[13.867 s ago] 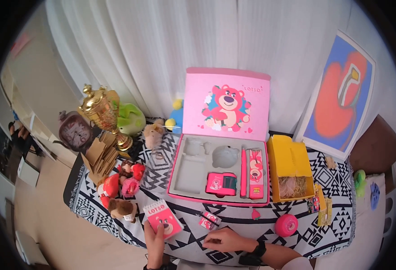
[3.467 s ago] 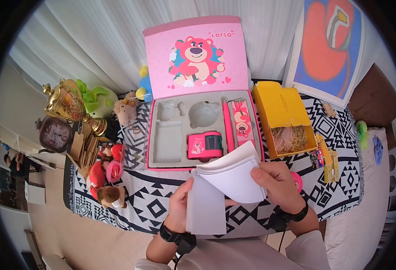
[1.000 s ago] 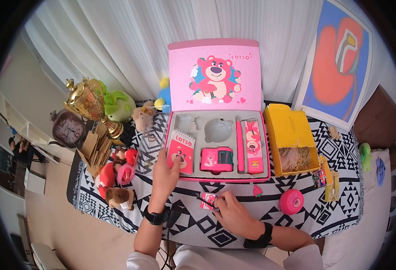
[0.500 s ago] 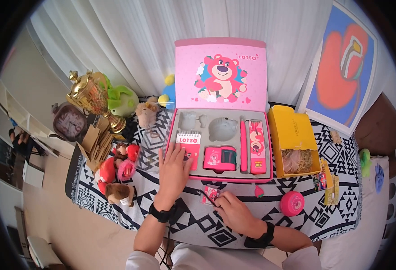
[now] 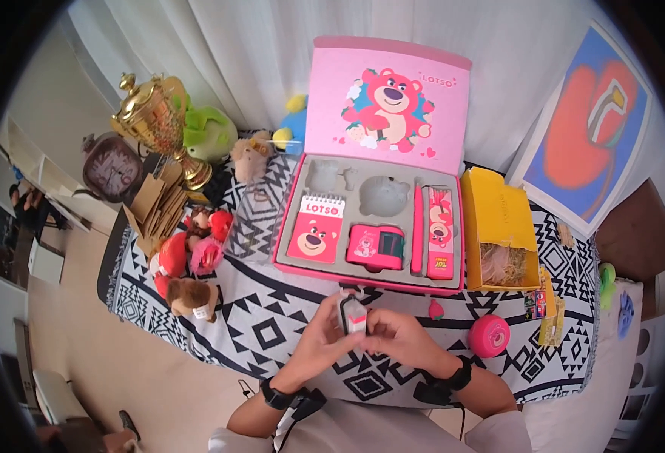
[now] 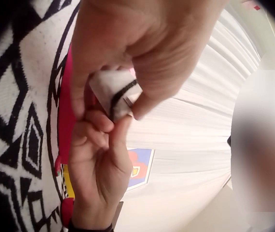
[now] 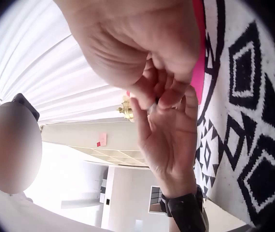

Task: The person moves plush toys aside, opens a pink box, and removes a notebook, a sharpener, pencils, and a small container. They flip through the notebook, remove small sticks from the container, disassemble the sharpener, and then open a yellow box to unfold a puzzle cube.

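Head view has the small wrapped packet (image 5: 355, 318) raised between both hands, above the near side of the cloth-covered counter (image 5: 257, 332) and in front of the open pink box (image 5: 370, 283). The left hand (image 5: 321, 343) grips it, fingers and thumb closed about it; the right hand (image 5: 404, 340) has a narrow grip, pinching at its side. A black band (image 6: 122, 91) crosses the packet.

With so little surface to hold, and a wrapper that looks slick, the packet could slip onto the cloth if the left grip eased during a pull from the right. The band might catch on a fingertip and jerk it askew. A wide swing of the right forearm could nudge the round pink case (image 5: 489, 336) nearby.
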The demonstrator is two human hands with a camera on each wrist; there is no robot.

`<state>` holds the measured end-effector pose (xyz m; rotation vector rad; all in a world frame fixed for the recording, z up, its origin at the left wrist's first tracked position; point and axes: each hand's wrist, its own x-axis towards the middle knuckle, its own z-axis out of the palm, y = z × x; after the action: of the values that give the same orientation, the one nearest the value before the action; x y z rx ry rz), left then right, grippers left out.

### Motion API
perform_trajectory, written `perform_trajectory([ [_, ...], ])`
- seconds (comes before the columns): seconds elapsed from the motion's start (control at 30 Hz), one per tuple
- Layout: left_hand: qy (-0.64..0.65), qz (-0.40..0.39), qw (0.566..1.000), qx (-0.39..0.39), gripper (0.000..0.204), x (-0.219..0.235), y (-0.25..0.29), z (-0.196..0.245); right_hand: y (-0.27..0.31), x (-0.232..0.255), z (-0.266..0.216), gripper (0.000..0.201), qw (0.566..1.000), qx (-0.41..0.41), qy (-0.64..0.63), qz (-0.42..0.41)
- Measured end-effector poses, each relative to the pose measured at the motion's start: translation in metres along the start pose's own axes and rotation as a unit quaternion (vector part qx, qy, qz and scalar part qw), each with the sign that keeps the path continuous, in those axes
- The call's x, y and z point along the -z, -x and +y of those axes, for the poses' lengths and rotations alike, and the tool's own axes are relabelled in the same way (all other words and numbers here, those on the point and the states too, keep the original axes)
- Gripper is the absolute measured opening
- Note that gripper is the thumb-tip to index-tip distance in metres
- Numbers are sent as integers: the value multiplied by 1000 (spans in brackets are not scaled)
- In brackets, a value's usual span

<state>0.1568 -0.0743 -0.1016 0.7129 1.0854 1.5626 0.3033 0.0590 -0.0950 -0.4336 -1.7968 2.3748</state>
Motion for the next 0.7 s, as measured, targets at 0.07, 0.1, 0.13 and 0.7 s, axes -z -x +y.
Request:
perform_trajectory([
  [0.07,-170,80,980,-66,66,-4,-2,-9,-4,4,15,14,997,-59,-12,42],
  [0.1,-255,108,958,-72,65,-4,-2,-7,-4,5,18,14,997,-60,-11,36],
  [0.13,-324,114,937,-68,65,-3,-4,-9,-3,6,20,15,996,-76,6,55],
  [0.7,-363,141,911,-134,71,-3,-15,-20,-3,-2,40,17,979,57,-39,191],
])
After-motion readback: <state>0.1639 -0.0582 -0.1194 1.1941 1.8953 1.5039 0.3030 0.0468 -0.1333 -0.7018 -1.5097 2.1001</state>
